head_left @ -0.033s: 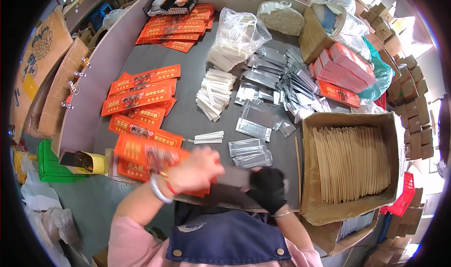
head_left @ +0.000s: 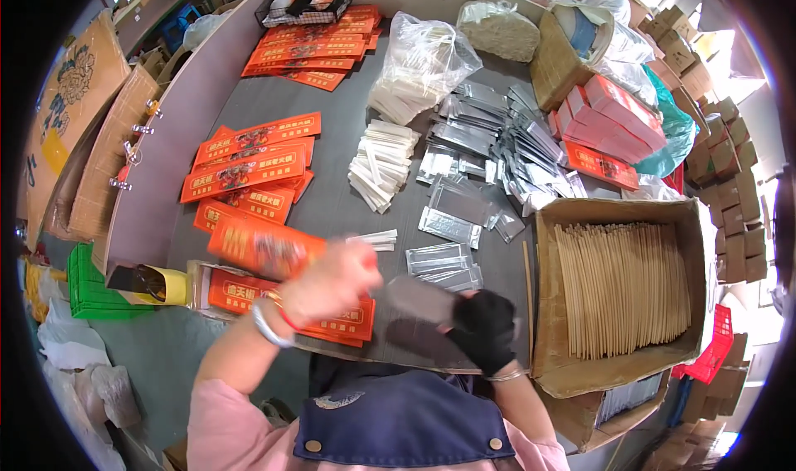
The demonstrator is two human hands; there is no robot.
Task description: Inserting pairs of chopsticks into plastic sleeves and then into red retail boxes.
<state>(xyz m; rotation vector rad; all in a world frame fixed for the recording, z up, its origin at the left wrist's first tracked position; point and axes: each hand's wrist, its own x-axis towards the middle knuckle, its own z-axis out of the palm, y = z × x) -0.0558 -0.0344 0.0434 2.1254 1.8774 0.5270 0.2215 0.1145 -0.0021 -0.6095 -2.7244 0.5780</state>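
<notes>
My left hand (head_left: 332, 282), bare, with a red cord and a pale bangle at the wrist, is blurred by motion. Its fingers are closed on a long red printed packet (head_left: 261, 245), also blurred, which reaches out leftward. Under that forearm more red packets (head_left: 230, 292) lie at the table's front edge. My right hand (head_left: 483, 330), in a black fingerless glove, grips a flat dark grey packet (head_left: 421, 300) by its right end. Just beyond it lie grey-and-clear sachets (head_left: 439, 259) and a few white paper-wrapped strips (head_left: 383, 239), partly hidden by my left hand.
Fanned red packets (head_left: 249, 172) lie at the left, white strips (head_left: 381, 168) in the middle. A heap of silver sachets (head_left: 473, 131) is farther back. A cardboard box (head_left: 543, 305) of wooden chopsticks (head_left: 622, 293) stands right; a low partition (head_left: 182, 106) edges the left.
My left hand and the red packet have shifted up and slightly left, uncovering red packets below. My right hand has moved slightly right, with the grey packet raised a little.
</notes>
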